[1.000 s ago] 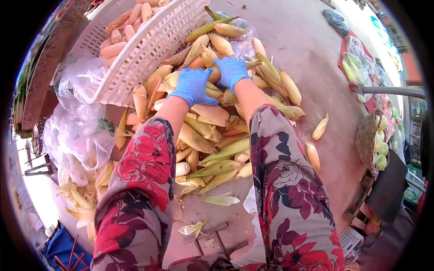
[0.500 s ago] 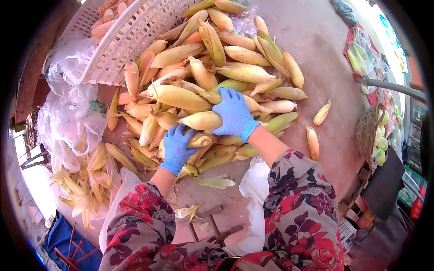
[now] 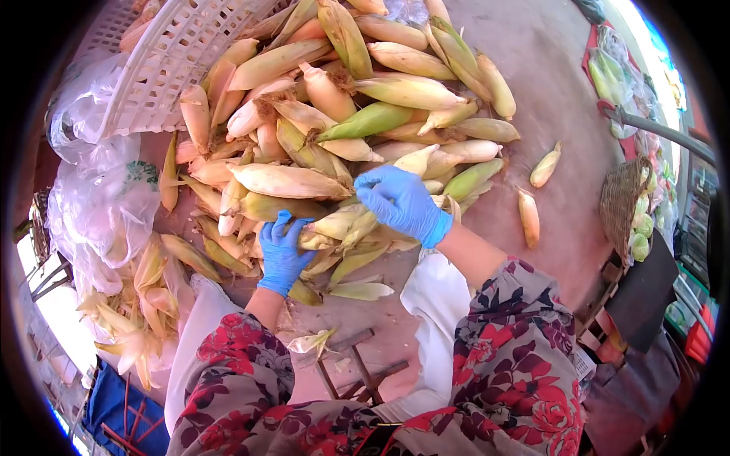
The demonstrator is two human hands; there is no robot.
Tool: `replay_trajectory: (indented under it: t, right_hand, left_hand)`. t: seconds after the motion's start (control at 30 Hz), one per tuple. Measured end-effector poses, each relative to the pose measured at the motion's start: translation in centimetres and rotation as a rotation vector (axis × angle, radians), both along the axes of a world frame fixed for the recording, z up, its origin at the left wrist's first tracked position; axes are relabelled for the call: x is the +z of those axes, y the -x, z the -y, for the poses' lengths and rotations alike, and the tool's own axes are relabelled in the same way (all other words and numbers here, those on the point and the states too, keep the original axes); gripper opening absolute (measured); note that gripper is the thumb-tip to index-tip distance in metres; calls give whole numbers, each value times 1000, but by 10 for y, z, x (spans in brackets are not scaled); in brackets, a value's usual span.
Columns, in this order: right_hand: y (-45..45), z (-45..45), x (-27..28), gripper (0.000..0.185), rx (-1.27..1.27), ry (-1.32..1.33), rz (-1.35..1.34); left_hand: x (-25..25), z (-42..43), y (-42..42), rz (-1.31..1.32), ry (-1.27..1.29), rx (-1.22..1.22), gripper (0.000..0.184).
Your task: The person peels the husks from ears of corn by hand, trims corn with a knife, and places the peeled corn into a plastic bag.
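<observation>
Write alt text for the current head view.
Blue-gloved, the left hand holds an ear of corn, the right hand curled beside it, over a heap of husk-covered ears. A white crate is at upper left.

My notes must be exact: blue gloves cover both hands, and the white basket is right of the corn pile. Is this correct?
Not the side: the head view shows the white basket at the left of the corn pile. The rest stands.

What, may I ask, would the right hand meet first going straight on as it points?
Most likely the corn ear toward the picture's upper left from the right hand, though depth is unclear.
</observation>
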State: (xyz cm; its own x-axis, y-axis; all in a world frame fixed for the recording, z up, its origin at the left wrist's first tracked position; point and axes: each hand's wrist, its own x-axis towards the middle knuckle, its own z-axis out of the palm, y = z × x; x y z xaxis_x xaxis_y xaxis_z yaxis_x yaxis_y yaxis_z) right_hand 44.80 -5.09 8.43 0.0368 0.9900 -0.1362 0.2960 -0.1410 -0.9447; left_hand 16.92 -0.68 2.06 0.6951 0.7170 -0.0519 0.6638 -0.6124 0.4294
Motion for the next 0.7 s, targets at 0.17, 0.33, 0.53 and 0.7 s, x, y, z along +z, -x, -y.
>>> replay_trajectory:
  t: [0.17,0.33,0.53,0.7]
  right_hand:
    - [-4,-72,-35,50,-104,-93,983]
    - [-27,-63,-25,24,55,-94,771]
    - [-2,-29,140,31,-61,146,-347]
    - [82,12,269,38,55,230,-766]
  left_hand:
    - [4,-1,-2,7,26,2,66]
    - [47,2,-1,-98,104,-20,63]
    - [147,22,11,507,361,305,61]
    - [296,53,26,1015,1121,77,68]
